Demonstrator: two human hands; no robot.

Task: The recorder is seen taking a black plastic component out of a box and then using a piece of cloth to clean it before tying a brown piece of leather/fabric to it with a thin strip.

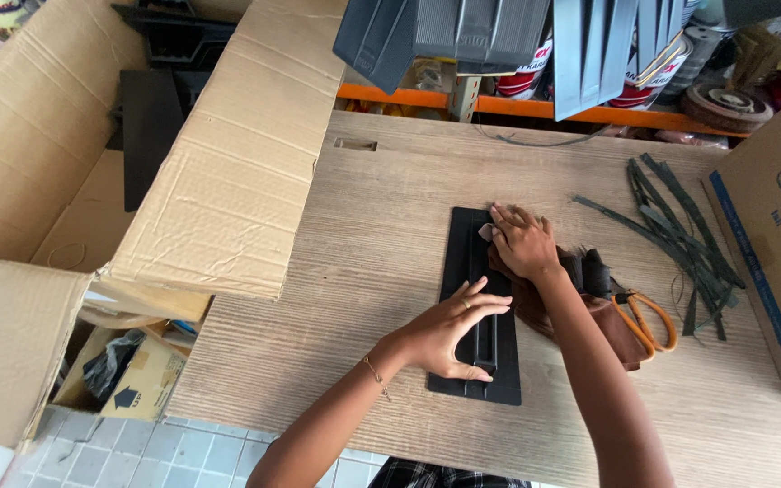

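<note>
A flat black plastic panel [468, 246] lies lengthwise on the wooden table [372, 271]. My left hand [449, 333] rests on its near half with fingers spread, pressing it down. My right hand [522, 240] sits at the panel's far right edge, pinching a small pale piece [485, 231] against the panel. A brown cloth [600, 318] lies under my right forearm, just right of the panel.
Orange-handled scissors [648, 318] lie on the brown cloth. Several black trimmed strips [680, 233] are scattered at right. A large open cardboard box [228, 163] with black parts stands at left, another box [775, 235] at the right edge. Black panels [499, 32] hang above the far edge.
</note>
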